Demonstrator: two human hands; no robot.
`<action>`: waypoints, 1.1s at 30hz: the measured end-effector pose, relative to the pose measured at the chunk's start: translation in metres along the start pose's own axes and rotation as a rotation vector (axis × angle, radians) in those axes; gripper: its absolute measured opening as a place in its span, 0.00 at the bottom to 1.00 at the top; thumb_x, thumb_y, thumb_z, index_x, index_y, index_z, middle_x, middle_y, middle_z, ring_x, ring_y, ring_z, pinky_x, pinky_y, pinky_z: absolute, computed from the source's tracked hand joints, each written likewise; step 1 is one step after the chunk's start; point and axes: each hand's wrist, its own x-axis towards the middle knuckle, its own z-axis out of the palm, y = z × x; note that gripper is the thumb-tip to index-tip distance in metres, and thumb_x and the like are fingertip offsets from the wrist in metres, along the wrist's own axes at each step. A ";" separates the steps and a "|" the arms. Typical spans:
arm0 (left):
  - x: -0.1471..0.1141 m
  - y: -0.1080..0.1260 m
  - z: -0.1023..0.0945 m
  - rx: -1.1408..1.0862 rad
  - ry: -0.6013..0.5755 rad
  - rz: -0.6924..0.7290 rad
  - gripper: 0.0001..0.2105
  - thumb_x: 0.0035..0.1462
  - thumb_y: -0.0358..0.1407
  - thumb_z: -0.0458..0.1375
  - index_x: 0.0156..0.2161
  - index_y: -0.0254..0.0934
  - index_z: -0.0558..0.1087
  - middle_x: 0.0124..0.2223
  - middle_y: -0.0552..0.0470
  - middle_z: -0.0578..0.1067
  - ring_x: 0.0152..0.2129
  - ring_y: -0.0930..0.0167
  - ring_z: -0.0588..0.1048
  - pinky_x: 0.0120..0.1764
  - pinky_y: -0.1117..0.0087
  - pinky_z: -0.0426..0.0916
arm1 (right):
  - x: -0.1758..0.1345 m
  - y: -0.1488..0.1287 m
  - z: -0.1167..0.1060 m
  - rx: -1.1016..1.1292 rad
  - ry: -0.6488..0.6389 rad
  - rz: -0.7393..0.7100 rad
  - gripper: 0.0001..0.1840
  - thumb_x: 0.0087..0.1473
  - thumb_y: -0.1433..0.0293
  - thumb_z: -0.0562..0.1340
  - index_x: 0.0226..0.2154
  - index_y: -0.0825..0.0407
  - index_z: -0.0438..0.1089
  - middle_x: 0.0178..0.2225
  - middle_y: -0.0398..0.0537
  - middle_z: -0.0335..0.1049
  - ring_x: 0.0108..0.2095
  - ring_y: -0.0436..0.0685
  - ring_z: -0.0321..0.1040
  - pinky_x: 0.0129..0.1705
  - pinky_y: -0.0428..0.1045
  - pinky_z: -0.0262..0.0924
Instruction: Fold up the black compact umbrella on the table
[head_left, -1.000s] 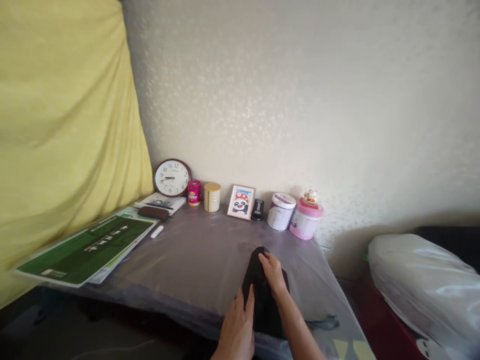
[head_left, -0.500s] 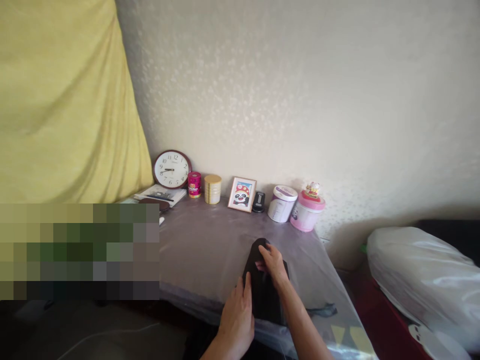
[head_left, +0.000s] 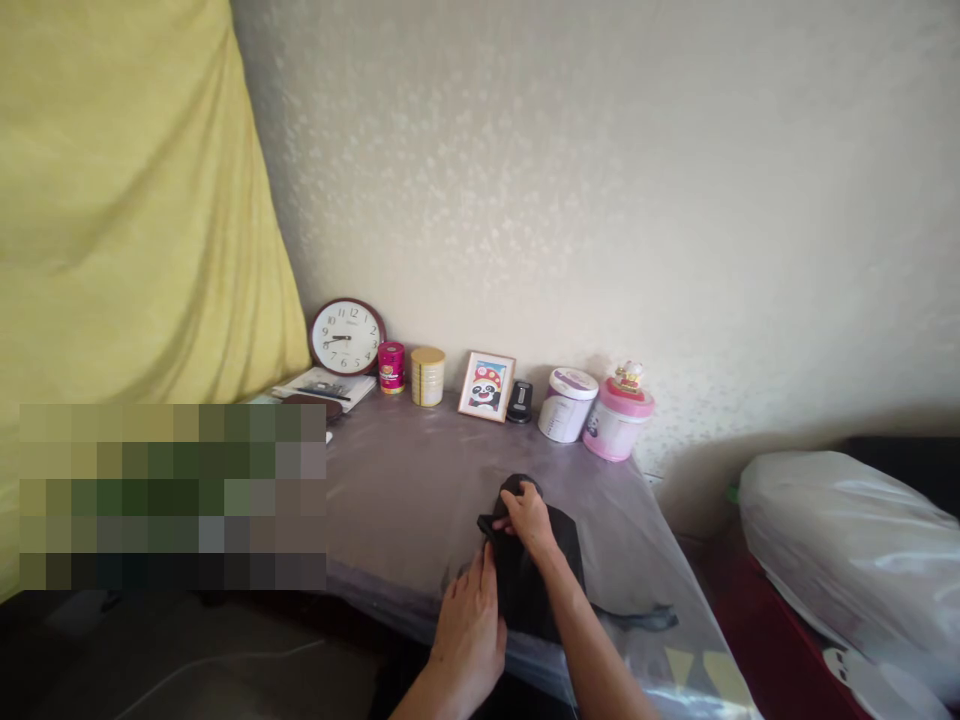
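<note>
A dark, folded piece that looks like black cloth lies near the table's front edge; its exact kind cannot be made out. My right hand is closed on its upper part, thumb and fingers pinching the material, and a dark fold sticks out to the left beneath the fingers. Along the left edge of the cloth rests my left hand, its fingers stretched out and the tips touching the material. A dark strip lies to the right of my right forearm.
Along the back of the table stand a clock, a pink can, a yellow-lidded canister, a panda picture frame, a black object and two tubs. A plastic-wrapped bundle sits to the right.
My right hand has shifted slightly left, and the upper part of the black cloth is now folded over toward the left. My left hand stays at the left edge.
</note>
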 end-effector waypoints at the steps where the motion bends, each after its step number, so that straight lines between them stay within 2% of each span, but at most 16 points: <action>1: -0.003 -0.001 0.000 0.012 0.014 -0.001 0.33 0.49 0.26 0.47 0.62 0.30 0.44 0.62 0.41 0.54 0.56 0.64 0.58 0.56 0.63 0.54 | 0.001 0.001 0.000 -0.021 -0.002 -0.006 0.21 0.53 0.69 0.55 0.49 0.60 0.55 0.24 0.48 0.74 0.18 0.51 0.70 0.15 0.42 0.59; 4: -0.012 -0.003 -0.001 0.039 0.098 -0.002 0.28 0.52 0.30 0.46 0.60 0.31 0.50 0.61 0.42 0.56 0.57 0.62 0.56 0.58 0.58 0.52 | 0.000 0.003 0.000 -0.062 -0.017 -0.022 0.21 0.53 0.68 0.55 0.49 0.60 0.56 0.21 0.45 0.73 0.17 0.51 0.70 0.16 0.41 0.57; 7: -0.013 0.000 -0.003 0.020 0.181 0.080 0.24 0.53 0.33 0.48 0.57 0.35 0.57 0.62 0.45 0.55 0.59 0.60 0.52 0.59 0.55 0.49 | -0.004 -0.001 -0.002 -0.115 -0.066 -0.070 0.16 0.54 0.67 0.54 0.45 0.57 0.59 0.21 0.43 0.74 0.19 0.49 0.70 0.17 0.41 0.57; 9: -0.008 0.002 0.000 -0.017 0.179 0.180 0.25 0.52 0.34 0.49 0.57 0.37 0.57 0.63 0.47 0.52 0.60 0.60 0.49 0.60 0.55 0.47 | -0.008 -0.004 -0.003 -0.167 -0.102 -0.123 0.11 0.55 0.67 0.53 0.40 0.54 0.62 0.22 0.42 0.74 0.20 0.48 0.70 0.19 0.41 0.57; 11: -0.002 0.003 0.005 -0.044 0.150 0.223 0.30 0.50 0.35 0.51 0.60 0.37 0.52 0.64 0.46 0.49 0.61 0.60 0.45 0.61 0.55 0.45 | -0.012 -0.007 -0.005 -0.206 -0.131 -0.174 0.08 0.55 0.67 0.52 0.34 0.52 0.65 0.22 0.42 0.74 0.21 0.48 0.70 0.22 0.41 0.58; 14: 0.005 0.004 0.013 -0.029 0.103 0.144 0.40 0.44 0.31 0.55 0.62 0.36 0.43 0.65 0.42 0.44 0.61 0.57 0.44 0.60 0.54 0.46 | -0.019 -0.010 -0.007 -0.239 -0.162 -0.242 0.10 0.55 0.67 0.52 0.29 0.51 0.67 0.23 0.41 0.74 0.22 0.48 0.70 0.26 0.42 0.59; 17: 0.005 0.009 0.011 0.054 0.031 0.036 0.43 0.39 0.21 0.52 0.62 0.36 0.40 0.65 0.41 0.43 0.60 0.58 0.47 0.59 0.55 0.50 | -0.032 -0.009 -0.012 -0.266 -0.175 -0.385 0.13 0.57 0.64 0.52 0.31 0.49 0.70 0.25 0.41 0.74 0.25 0.49 0.70 0.30 0.43 0.61; 20: 0.003 0.015 0.006 0.113 -0.033 -0.015 0.42 0.37 0.16 0.46 0.62 0.33 0.42 0.64 0.40 0.44 0.60 0.60 0.50 0.59 0.58 0.52 | -0.044 -0.003 -0.020 -0.301 -0.126 -0.603 0.14 0.57 0.63 0.52 0.34 0.47 0.72 0.32 0.45 0.74 0.36 0.53 0.69 0.40 0.47 0.61; 22: 0.003 0.018 0.004 0.120 -0.036 -0.025 0.41 0.38 0.14 0.44 0.62 0.32 0.42 0.64 0.40 0.45 0.60 0.61 0.51 0.59 0.59 0.52 | -0.047 0.003 -0.024 -0.334 -0.131 -0.722 0.14 0.58 0.64 0.53 0.35 0.47 0.73 0.35 0.46 0.75 0.44 0.55 0.66 0.48 0.50 0.58; 25: 0.003 0.018 0.006 0.115 -0.037 -0.039 0.40 0.40 0.13 0.41 0.61 0.30 0.41 0.64 0.39 0.46 0.59 0.61 0.51 0.59 0.60 0.52 | -0.038 0.013 -0.027 -0.414 -0.163 -0.800 0.15 0.59 0.65 0.52 0.35 0.47 0.74 0.37 0.46 0.75 0.50 0.56 0.63 0.55 0.55 0.50; 29: 0.005 0.013 0.016 0.115 -0.028 -0.043 0.40 0.40 0.13 0.41 0.61 0.29 0.40 0.64 0.37 0.47 0.59 0.60 0.53 0.58 0.60 0.54 | -0.001 0.025 -0.025 -0.518 -0.092 -0.757 0.16 0.59 0.66 0.50 0.36 0.47 0.74 0.40 0.46 0.74 0.51 0.57 0.61 0.58 0.61 0.43; 33: 0.008 0.007 0.026 0.118 0.012 -0.002 0.42 0.38 0.14 0.43 0.61 0.29 0.39 0.63 0.36 0.48 0.58 0.60 0.54 0.57 0.58 0.55 | 0.036 0.029 -0.026 -0.575 0.061 -0.728 0.17 0.59 0.68 0.49 0.33 0.48 0.74 0.40 0.46 0.74 0.50 0.56 0.63 0.54 0.54 0.52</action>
